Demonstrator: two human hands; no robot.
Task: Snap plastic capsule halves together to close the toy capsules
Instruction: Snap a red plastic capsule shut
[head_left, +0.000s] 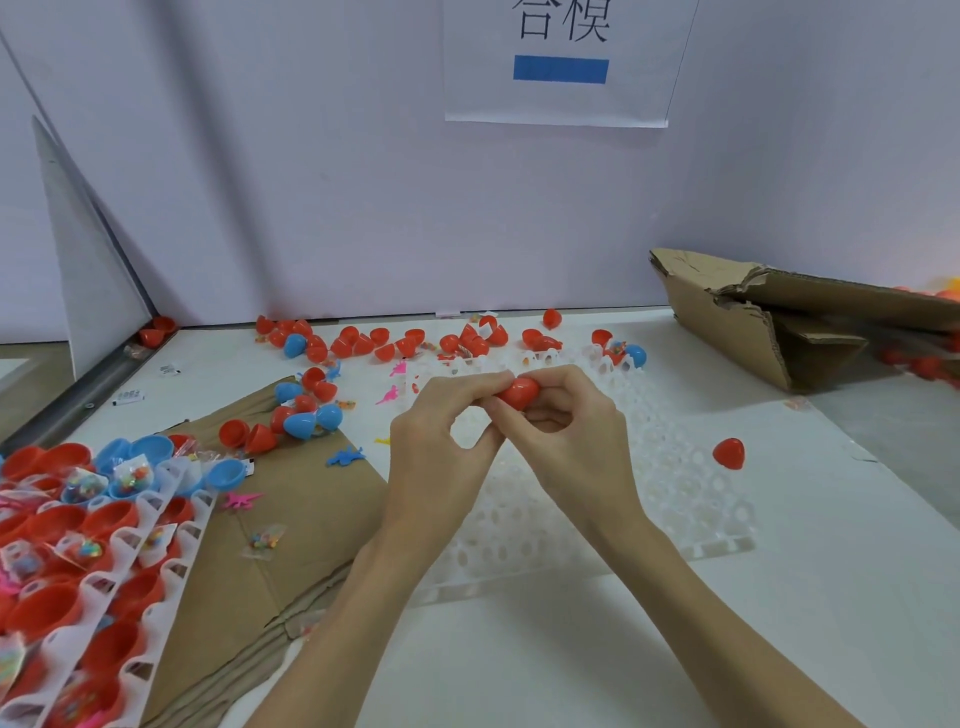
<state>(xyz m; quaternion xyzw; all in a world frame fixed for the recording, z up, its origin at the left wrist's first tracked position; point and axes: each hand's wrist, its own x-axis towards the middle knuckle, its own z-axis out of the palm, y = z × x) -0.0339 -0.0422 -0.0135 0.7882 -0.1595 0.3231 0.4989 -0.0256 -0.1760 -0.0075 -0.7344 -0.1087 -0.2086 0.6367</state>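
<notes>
Red capsule (517, 392) pinched between both hands above the white tray (675, 483). Left hand (441, 447) grips one end w/ thumb and fingers, right hand (563, 436) the other. Long axis approx. horizontal, left-right; seam hidden, closure unclear.

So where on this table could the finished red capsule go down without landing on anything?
Bare tabletop lies right of the white tray, past the lone red capsule half, and along the near edge below the tray. The flat cardboard has open middle. Crowded: the filled trays at left and the scattered halves along the back wall.
</notes>
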